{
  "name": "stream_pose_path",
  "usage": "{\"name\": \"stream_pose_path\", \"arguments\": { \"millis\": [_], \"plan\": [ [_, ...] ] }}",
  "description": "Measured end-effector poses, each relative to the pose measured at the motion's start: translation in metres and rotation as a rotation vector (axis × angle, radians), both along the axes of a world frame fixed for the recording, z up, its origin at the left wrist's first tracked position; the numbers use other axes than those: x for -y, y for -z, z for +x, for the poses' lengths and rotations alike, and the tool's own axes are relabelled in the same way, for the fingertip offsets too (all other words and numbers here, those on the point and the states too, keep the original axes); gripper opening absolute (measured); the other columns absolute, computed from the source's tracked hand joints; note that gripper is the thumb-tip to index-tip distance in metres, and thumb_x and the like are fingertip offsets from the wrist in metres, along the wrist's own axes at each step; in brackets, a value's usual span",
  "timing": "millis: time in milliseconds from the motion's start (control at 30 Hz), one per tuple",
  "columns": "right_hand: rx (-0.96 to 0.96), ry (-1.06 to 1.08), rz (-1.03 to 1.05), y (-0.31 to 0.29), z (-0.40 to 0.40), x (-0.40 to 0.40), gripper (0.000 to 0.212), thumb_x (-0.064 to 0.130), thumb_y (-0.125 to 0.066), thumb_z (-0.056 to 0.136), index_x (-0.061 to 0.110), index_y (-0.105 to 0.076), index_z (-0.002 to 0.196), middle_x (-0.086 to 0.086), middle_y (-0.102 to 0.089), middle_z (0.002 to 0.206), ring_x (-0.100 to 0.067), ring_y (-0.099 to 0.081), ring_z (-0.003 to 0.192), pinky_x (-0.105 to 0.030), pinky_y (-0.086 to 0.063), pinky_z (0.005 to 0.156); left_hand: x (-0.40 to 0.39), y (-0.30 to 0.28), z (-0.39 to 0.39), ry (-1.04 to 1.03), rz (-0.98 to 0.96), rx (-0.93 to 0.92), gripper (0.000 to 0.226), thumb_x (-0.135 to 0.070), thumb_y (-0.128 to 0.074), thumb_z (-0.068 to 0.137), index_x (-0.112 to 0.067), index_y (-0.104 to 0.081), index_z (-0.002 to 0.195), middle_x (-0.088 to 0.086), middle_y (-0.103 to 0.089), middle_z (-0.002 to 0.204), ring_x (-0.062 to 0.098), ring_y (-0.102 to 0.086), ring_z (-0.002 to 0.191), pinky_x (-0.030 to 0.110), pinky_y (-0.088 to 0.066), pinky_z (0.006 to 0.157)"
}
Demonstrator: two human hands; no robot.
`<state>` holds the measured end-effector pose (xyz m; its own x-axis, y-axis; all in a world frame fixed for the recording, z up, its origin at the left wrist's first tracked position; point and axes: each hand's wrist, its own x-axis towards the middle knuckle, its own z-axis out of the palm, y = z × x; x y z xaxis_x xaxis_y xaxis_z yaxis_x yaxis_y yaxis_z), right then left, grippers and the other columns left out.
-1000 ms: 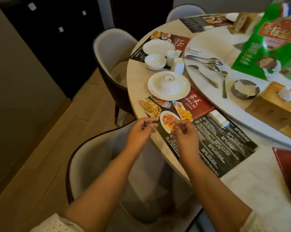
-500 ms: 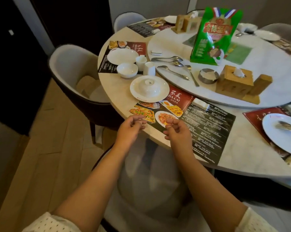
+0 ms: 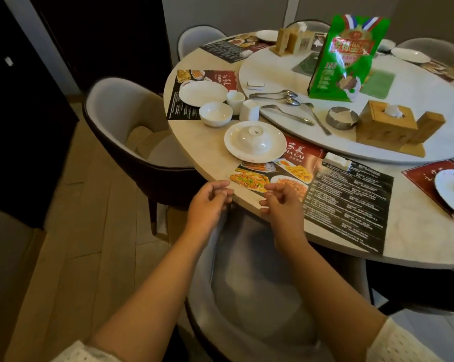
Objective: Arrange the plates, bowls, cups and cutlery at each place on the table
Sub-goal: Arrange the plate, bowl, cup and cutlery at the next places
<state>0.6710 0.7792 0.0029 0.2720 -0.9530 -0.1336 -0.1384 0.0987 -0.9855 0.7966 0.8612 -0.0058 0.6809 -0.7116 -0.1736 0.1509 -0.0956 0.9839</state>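
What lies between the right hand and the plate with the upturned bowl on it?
Nothing that would block it. Between the right hand and the plate lies only the flat menu placemat on the table. The upturned bowl sits on the plate.

Dim room: wood-plank floor (image 3: 84,231), dark cabinetry (image 3: 24,113) at left, grey wall (image 3: 220,11) behind, round marble table (image 3: 202,150) with raised turntable (image 3: 416,100), ringed by grey upholstered chairs (image 3: 121,118) with dark shells.
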Motion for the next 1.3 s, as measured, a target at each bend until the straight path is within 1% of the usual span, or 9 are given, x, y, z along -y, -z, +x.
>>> {"name": "stream_pose_path", "arguments": {
  "millis": [300, 500, 667, 767, 833, 967, 1100, 1133, 1300],
  "plan": [
    [0.081, 0.262, 0.077, -0.007, 0.104, 0.000, 0.023, 0.005, -0.051, 0.093, 0.024, -0.063, 0.098, -0.004, -0.064, 0.104, -0.019, -0.064, 0.094, -0.031, -0.056, 0.076, 0.021, -0.015, 0.120, 0.231, 0.087, 0.042, 0.022, -0.013, -0.052, 0.096, -0.028, -0.066, 0.104, -0.004, -0.069, 0.103, 0.010, -0.064, 0.098, 0.023, -0.051, 0.082],
    [-0.014, 0.411, 0.086, -0.002, 0.109, 0.013, 0.021, 0.005, -0.051, 0.091, 0.020, -0.063, 0.100, -0.001, -0.065, 0.094, -0.017, -0.064, 0.083, -0.043, -0.055, 0.085, 0.063, -0.011, 0.143, 0.295, 0.130, 0.037, 0.025, -0.014, -0.057, 0.093, -0.036, -0.066, 0.098, -0.008, -0.064, 0.111, 0.005, -0.060, 0.101, 0.026, -0.052, 0.084],
    [-0.065, 0.429, 0.068, 0.003, 0.097, 0.047, 0.021, 0.007, -0.054, 0.089, 0.025, -0.063, 0.096, -0.004, -0.068, 0.093, -0.025, -0.066, 0.083, -0.040, -0.056, 0.076, 0.099, 0.002, 0.137, 0.270, 0.156, 0.070, 0.024, -0.016, -0.056, 0.092, -0.032, -0.065, 0.107, -0.014, -0.058, 0.111, 0.005, -0.058, 0.096, 0.030, -0.052, 0.087],
    [-0.062, 0.415, 0.078, 0.010, 0.096, 0.071, 0.023, 0.009, -0.056, 0.088, 0.030, -0.063, 0.096, 0.001, -0.067, 0.093, -0.019, -0.066, 0.083, -0.034, -0.057, 0.073, 0.118, 0.010, 0.136, 0.227, 0.176, 0.098, 0.026, -0.015, -0.054, 0.092, -0.027, -0.062, 0.112, -0.013, -0.054, 0.108, 0.006, -0.058, 0.091, 0.030, -0.052, 0.084],
    [-0.089, 0.423, 0.082, 0.015, 0.096, 0.086, 0.027, 0.010, -0.055, 0.087, 0.036, -0.060, 0.092, 0.005, -0.066, 0.095, -0.020, -0.066, 0.085, -0.039, -0.058, 0.075, 0.131, 0.015, 0.138, 0.189, 0.209, 0.136, 0.026, -0.015, -0.052, 0.091, -0.031, -0.058, 0.112, -0.009, -0.050, 0.120, 0.013, -0.057, 0.099, 0.031, -0.051, 0.084],
    [-0.168, 0.433, 0.119, 0.024, 0.100, 0.117, 0.025, 0.013, -0.053, 0.089, 0.035, -0.059, 0.100, 0.008, -0.065, 0.094, -0.018, -0.066, 0.084, -0.040, -0.058, 0.067, 0.164, 0.021, 0.149, 0.178, 0.266, 0.187, 0.034, -0.017, -0.054, 0.091, -0.027, -0.056, 0.123, -0.012, -0.045, 0.122, 0.007, -0.049, 0.106, 0.015, -0.039, 0.067],
    [-0.325, 0.458, 0.093, 0.034, 0.104, 0.149, 0.026, 0.013, -0.052, 0.091, 0.019, -0.058, 0.115, 0.005, -0.063, 0.094, -0.007, -0.057, 0.066, -0.021, -0.040, 0.045, 0.193, 0.031, 0.155, 0.214, 0.207, 0.230, 0.036, -0.004, -0.053, 0.088, -0.040, -0.058, 0.085, -0.020, -0.060, 0.089, -0.002, -0.057, 0.081, 0.016, -0.042, 0.068],
    [-0.360, 0.464, 0.083, 0.036, 0.105, 0.156, 0.027, 0.012, -0.051, 0.091, 0.017, -0.058, 0.117, 0.004, -0.063, 0.093, -0.006, -0.055, 0.064, -0.020, -0.036, 0.043, 0.200, 0.035, 0.157, 0.214, 0.215, 0.254, 0.035, -0.002, -0.052, 0.087, -0.036, -0.059, 0.085, -0.016, -0.062, 0.090, 0.001, -0.058, 0.083, 0.018, -0.044, 0.071],
    [-0.483, 0.449, 0.086, 0.047, 0.109, 0.181, 0.033, 0.011, -0.050, 0.093, 0.012, -0.058, 0.126, 0.006, -0.059, 0.081, -0.009, -0.054, 0.065, -0.019, -0.040, 0.049, 0.226, 0.050, 0.171, 0.214, 0.266, 0.380, 0.034, -0.007, -0.050, 0.092, -0.019, -0.062, 0.122, -0.004, -0.063, 0.113, 0.011, -0.057, 0.100, 0.028, -0.047, 0.086]
  ]
}}
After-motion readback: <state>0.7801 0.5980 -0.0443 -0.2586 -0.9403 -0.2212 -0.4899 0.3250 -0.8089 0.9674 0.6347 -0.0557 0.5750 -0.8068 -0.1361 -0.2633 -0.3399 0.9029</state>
